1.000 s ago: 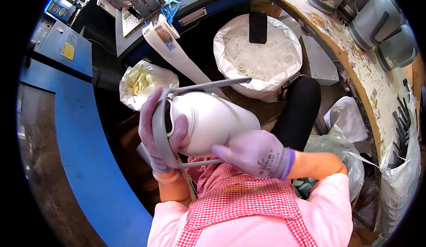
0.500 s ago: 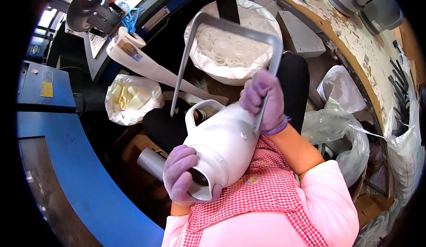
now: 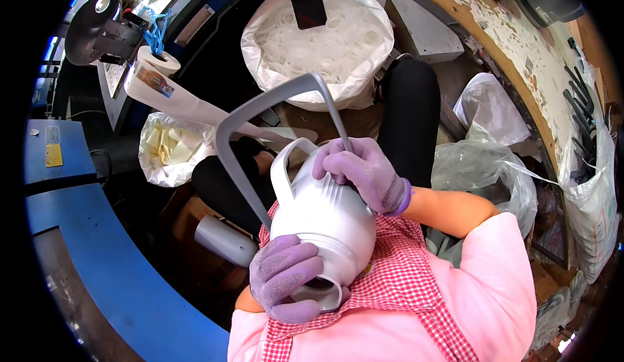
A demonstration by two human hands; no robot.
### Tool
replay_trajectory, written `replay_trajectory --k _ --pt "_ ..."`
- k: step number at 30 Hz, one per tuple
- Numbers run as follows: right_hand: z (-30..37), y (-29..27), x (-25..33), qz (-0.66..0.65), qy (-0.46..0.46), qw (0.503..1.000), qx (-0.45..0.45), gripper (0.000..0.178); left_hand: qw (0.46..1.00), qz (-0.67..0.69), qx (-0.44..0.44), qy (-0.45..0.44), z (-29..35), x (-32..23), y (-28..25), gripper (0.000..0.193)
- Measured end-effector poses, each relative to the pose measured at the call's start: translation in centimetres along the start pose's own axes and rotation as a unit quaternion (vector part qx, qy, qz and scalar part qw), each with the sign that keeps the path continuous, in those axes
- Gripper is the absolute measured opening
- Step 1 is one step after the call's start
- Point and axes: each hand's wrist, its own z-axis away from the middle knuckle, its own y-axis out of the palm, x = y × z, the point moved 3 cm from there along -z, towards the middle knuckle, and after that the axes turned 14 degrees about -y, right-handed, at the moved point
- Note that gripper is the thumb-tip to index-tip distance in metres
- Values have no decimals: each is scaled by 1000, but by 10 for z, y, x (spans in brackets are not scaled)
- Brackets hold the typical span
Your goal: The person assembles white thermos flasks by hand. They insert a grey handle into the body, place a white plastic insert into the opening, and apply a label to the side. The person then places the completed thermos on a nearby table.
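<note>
A white plastic jug body (image 3: 322, 216) with a side handle lies tilted across my lap, its open end toward me. A grey bail handle (image 3: 260, 118) arches up from it to the left. My left hand (image 3: 286, 284), in a purple glove, grips the jug's open rim at the near end. My right hand (image 3: 364, 170), also gloved, presses on the jug's upper side where the grey bail meets it.
A white sack of white rings (image 3: 318, 40) stands ahead, a dark flat object (image 3: 307, 1) stuck in it. A bag of pale scraps (image 3: 170, 151) sits left, beside a paper roll (image 3: 153, 76). Blue bench (image 3: 97, 264) on the left, clear plastic bags (image 3: 487, 167) right.
The jug has turned from lying sideways to pointing its open end at me. My left hand shifted to the rim, and the grey bail swung upward and to the left.
</note>
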Motion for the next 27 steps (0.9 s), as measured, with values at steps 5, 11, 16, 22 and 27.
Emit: replay_trajectory --k 5,11,16,22,27 --pt "0 -9 3 -66 -24 997 33 26 990 44 136 -9 -19 -8 6 23" --pt "20 -36 -12 -257 -104 961 14 61 884 391 4 -258 -39 89 8 35" --pt "38 -55 -18 -254 -108 961 -21 66 719 487 65 -492 27 107 45 41" --pt "38 -48 -16 -188 -110 976 17 68 690 513 52 -509 42 95 46 48" --pt "46 -50 -17 -207 -24 966 -152 57 731 472 20 -492 40 86 40 54"
